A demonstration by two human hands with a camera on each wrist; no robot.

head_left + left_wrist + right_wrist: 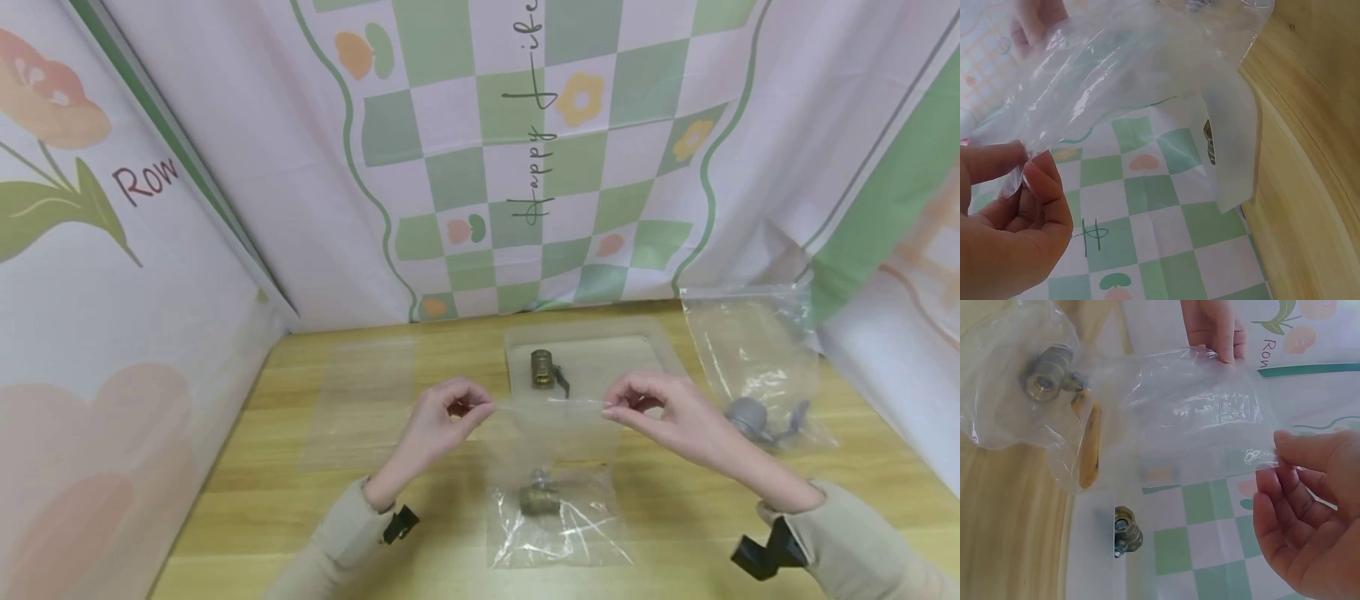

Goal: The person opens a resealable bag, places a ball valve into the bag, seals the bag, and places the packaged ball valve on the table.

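A clear plastic zip bag [555,442] is stretched by its top edge between both hands. My left hand [446,417] pinches one top corner between thumb and fingers, and my right hand [671,412] pinches the opposite corner. Low inside the bag lies a brass ball valve [1047,374] with a yellow lever handle [1089,447]. Beyond the bag, a second brass valve [542,369] with a dark lever sits in a shallow whitish tray [592,331]. In the left wrist view the bag's film [1116,69] runs from the left fingertips toward the right hand.
At the right, another zip bag [750,333] holds a grey rounded part [747,414] with a grey-blue lever. A flat clear bag [363,400] lies on the wooden table [247,475] at left. Printed cloth [450,179] hangs along the back and sides.
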